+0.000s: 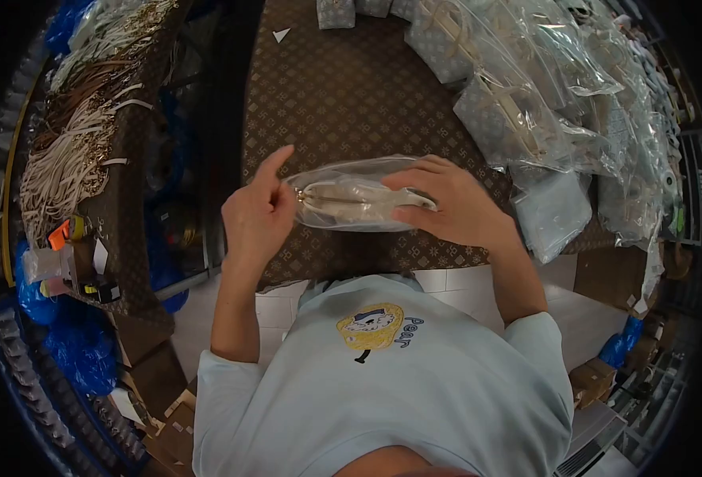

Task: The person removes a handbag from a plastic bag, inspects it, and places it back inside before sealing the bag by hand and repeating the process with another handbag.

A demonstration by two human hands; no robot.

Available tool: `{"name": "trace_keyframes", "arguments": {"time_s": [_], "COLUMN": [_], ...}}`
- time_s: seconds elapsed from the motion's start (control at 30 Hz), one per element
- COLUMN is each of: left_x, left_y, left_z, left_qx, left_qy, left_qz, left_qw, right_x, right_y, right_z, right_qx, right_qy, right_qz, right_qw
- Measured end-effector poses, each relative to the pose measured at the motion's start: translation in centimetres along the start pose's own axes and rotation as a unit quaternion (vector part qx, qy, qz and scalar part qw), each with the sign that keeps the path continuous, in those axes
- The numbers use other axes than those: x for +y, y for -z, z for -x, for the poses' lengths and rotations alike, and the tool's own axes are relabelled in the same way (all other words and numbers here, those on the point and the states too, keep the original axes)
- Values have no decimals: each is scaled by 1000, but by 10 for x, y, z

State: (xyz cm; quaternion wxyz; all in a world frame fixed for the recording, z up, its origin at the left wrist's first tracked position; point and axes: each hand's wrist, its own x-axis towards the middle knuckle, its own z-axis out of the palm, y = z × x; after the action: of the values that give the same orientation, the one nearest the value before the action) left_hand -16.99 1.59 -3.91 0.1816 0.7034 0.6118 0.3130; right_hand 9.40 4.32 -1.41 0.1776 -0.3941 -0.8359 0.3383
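1. Okay, I've got a cream item (343, 208) in a clear plastic sleeve (343, 171), between both hands at the near side of the brown patterned table (343, 103). Resting or lifted: can't tell.
2. Left hand (257, 211): at the item's left end, index finger extended, others curled. Can't tell if they pinch anything.
3. Right hand (454, 200): thumb and fingers clasping the right end.
4. I see plastic-wrapped bags (518, 103) heaped right, strap bundles (69, 151) left.
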Motion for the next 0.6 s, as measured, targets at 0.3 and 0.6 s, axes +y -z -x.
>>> {"name": "trace_keyframes", "arguments": {"time_s": [0.3,0.6], "left_x": [32,7], "left_y": [34,48], "left_z": [-5,-32], "left_qx": [-120,-171], "left_qy": [-258,-191], "left_qz": [-45,-236], "left_qw": [958,937], "right_x": [23,32], "right_y": [23,38], "right_z": [56,59], "right_qx": [65,118], "right_qy": [-27,-39], "right_qz": [285,272], "right_qw": [956,954]}}
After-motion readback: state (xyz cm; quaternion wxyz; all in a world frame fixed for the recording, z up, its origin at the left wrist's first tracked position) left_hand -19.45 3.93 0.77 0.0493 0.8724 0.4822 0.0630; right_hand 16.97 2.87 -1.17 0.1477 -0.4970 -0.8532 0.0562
